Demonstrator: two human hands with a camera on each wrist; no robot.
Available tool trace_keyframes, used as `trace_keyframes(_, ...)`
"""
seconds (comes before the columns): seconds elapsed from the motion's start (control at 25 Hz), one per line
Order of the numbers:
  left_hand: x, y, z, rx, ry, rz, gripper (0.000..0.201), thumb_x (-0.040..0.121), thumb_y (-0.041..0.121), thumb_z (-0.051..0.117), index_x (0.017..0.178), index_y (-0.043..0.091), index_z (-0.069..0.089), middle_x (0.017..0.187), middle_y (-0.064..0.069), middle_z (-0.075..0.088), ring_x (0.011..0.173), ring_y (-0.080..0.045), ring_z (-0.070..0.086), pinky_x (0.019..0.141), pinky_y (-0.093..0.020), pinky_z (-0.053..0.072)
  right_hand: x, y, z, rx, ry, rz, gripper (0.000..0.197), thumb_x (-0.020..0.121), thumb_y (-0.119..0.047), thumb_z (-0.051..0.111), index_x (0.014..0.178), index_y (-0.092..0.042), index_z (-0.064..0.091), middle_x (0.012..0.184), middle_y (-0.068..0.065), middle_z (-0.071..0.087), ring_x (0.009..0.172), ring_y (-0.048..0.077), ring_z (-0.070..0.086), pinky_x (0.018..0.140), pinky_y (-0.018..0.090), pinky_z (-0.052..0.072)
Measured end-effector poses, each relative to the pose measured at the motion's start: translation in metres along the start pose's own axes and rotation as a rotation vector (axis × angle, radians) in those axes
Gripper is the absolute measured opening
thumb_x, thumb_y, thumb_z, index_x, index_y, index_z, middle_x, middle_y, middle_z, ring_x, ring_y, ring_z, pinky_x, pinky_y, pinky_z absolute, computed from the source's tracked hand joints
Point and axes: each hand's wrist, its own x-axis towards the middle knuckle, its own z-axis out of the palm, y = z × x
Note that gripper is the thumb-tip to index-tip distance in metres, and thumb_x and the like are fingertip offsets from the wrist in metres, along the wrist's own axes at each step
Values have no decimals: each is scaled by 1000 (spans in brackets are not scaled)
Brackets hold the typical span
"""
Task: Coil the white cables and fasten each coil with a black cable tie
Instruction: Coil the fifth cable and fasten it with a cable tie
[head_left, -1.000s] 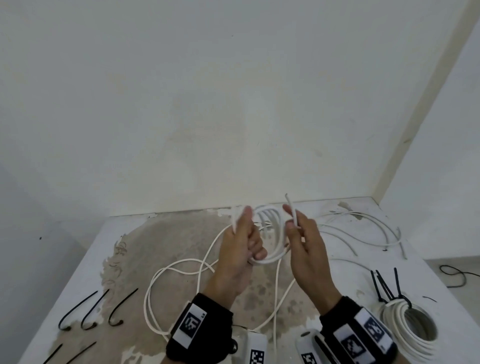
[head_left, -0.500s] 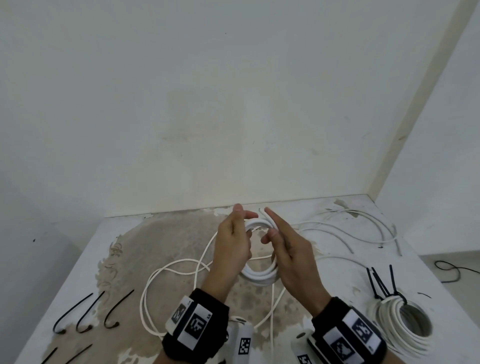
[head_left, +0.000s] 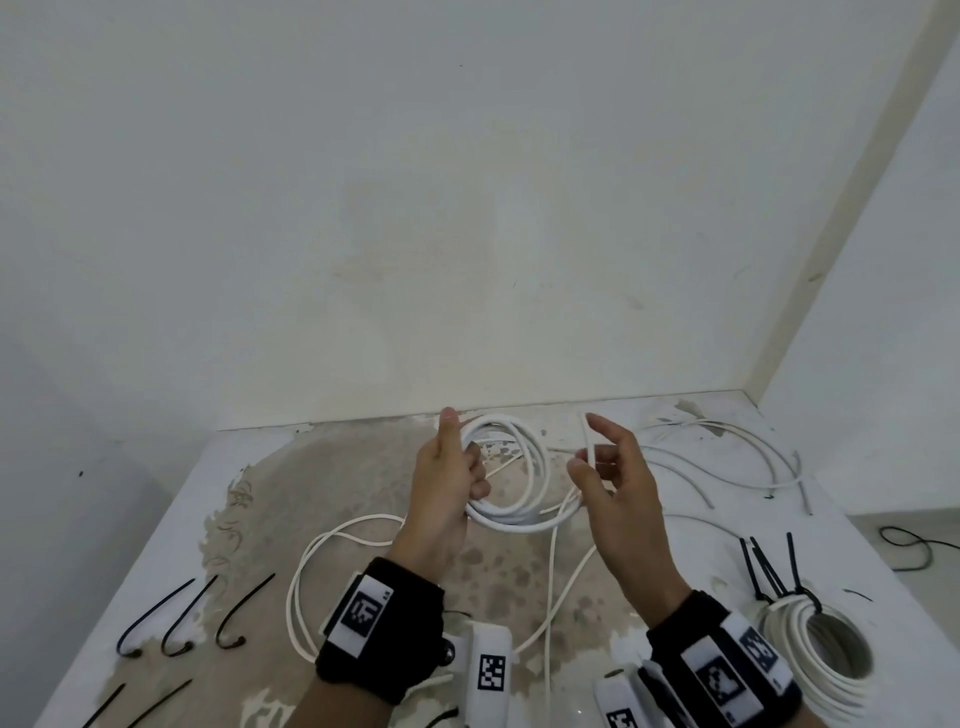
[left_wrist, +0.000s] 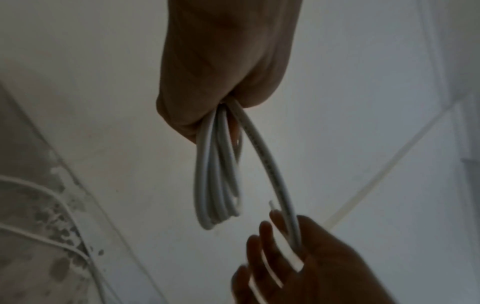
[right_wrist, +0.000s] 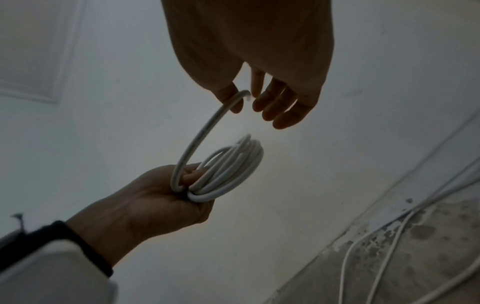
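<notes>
My left hand (head_left: 447, 493) is curled tight round the cable loops (head_left: 511, 467) above the counter (head_left: 857, 551), and my right hand (head_left: 615, 499) only pinches the loose cable end (head_left: 589, 441), so I think a slip there could make the loops spring open.

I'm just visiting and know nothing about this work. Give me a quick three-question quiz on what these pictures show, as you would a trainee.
1. True or false: the left hand grips the white coil above the table.
2. What does the right hand pinch?
A. a black tie
B. the cable's free end
C. nothing
3. Where does the finished coil, already fastened with black ties, lie: at the person's left or right?

Key
1. True
2. B
3. Right, at the table's near edge; loose black ties lie on the left.
</notes>
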Motion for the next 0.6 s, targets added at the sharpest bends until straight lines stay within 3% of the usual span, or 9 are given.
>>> trace_keyframes(0.04,1,2,-1,-39,8,-30,39,103,40,42,75,13,50,56,3,28,44,-9,24,41,-22,24,-2,3,-3,-67,10,-7,51,96,-14,65,136,-40,45,113,0,60,98,15,60,78,16,51)
trace_keyframes(0.08,1,3,-2,-70,9,-64,36,103,37,44,79,11,53,55,2,32,42,-9,29,41,-21,29,-6,7,-6,-196,23,-108,55,95,-20,66,142,-37,42,124,1,55,108,14,57,86,15,49)
trace_keyframes(0.16,0,3,-1,-133,-11,-142,30,104,31,45,86,9,56,54,3,38,40,-8,35,39,-20,35,-15,14,-9,-571,-48,-481,48,97,-42,61,141,-28,51,143,2,47,134,17,45,109,28,37)
trace_keyframes(0.2,-1,2,-1,-163,-28,-180,29,104,30,45,85,10,55,52,3,39,39,-8,35,37,-19,35,-20,17,-8,-709,-163,-638,46,98,-52,54,136,-26,57,144,1,49,139,19,41,114,35,30)
trace_keyframes(0.28,-2,4,1,-193,-46,-235,34,103,34,44,79,11,51,48,3,40,39,-9,36,37,-19,36,-26,21,-3,-827,-339,-776,48,102,-58,42,130,-23,60,132,-4,59,134,18,48,117,41,28)
trace_keyframes(0.36,-2,5,2,-172,-43,-244,39,103,38,43,77,10,50,46,2,41,39,-10,38,37,-20,36,-26,19,2,-809,-314,-824,42,107,-50,35,122,-20,60,112,-5,64,110,17,59,107,40,36)
trace_keyframes(0.44,-8,8,2,-143,-49,-235,42,103,40,42,78,8,54,48,-1,43,37,-11,40,38,-21,38,-27,14,8,-715,-256,-790,40,109,-43,31,106,-19,63,95,-6,61,86,17,55,87,38,45)
trace_keyframes(0.52,-15,9,4,-142,-113,-253,44,102,42,42,79,8,59,50,-2,44,39,-12,43,42,-22,40,-27,7,15,-643,-202,-704,36,108,-40,39,99,-17,65,90,-5,57,77,15,53,68,31,47)
trace_keyframes(0.6,-20,11,6,-82,-181,-229,42,102,41,41,78,10,59,49,-2,42,41,-14,42,45,-23,37,-29,2,22,-467,-180,-554,23,101,-39,56,94,-20,67,90,-7,53,75,9,54,59,22,45)
